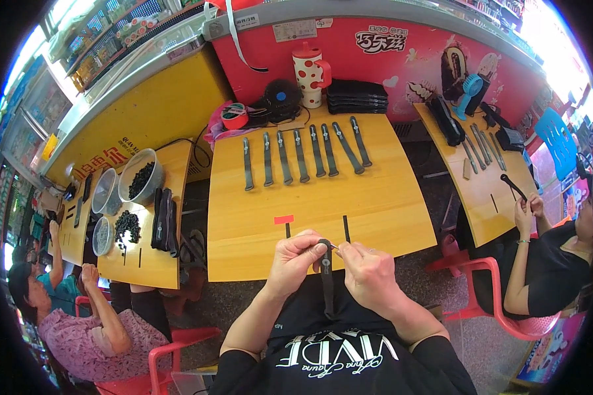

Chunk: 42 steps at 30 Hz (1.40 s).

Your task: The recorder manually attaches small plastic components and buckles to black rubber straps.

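Observation:
My left hand [295, 262] pinches the looped upper end of a black strap [328, 284] with a small pale mark on it. The strap's free end hangs down in front of my shirt. Close beside it, my right hand [370, 271] is closed in a pinch at the loop; a thin small piece shows at its fingertips, too small to name. Both hands are just over the near edge of the wooden table [257, 230]. Farther back, several similar black straps [300, 155] lie side by side in a row.
Two dark strips [346, 228] and a red piece [284, 219] lie near my hands. A spotted tumbler [308, 74], a black fan [281, 96] and stacked black straps [357, 97] stand at the back. People work at side tables; tubs [153, 191] stand left, a red chair [491, 276] right.

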Each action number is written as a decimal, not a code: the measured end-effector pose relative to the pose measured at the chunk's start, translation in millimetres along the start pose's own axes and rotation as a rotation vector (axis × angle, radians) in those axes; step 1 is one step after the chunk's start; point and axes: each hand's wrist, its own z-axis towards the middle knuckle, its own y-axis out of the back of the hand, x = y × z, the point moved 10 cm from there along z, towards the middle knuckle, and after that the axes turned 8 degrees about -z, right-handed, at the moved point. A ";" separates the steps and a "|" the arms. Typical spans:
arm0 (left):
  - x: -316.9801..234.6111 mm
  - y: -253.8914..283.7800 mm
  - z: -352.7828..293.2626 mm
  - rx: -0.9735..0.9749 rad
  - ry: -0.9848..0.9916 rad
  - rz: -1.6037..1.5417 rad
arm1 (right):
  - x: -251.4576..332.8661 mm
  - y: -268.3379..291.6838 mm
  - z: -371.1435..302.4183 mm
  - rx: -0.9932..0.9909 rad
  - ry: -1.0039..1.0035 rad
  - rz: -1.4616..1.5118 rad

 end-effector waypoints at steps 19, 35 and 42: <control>-46.1 -27.0 -3.8 0.140 -0.360 0.742 | -6.8 -14.4 3.6 0.151 0.051 0.068; 11.4 4.8 -13.7 -0.121 0.223 0.156 | -19.4 -16.2 5.6 0.051 0.084 0.301; -12.4 -10.7 -6.6 0.087 -0.070 0.545 | -22.2 -26.3 4.4 0.168 0.012 0.483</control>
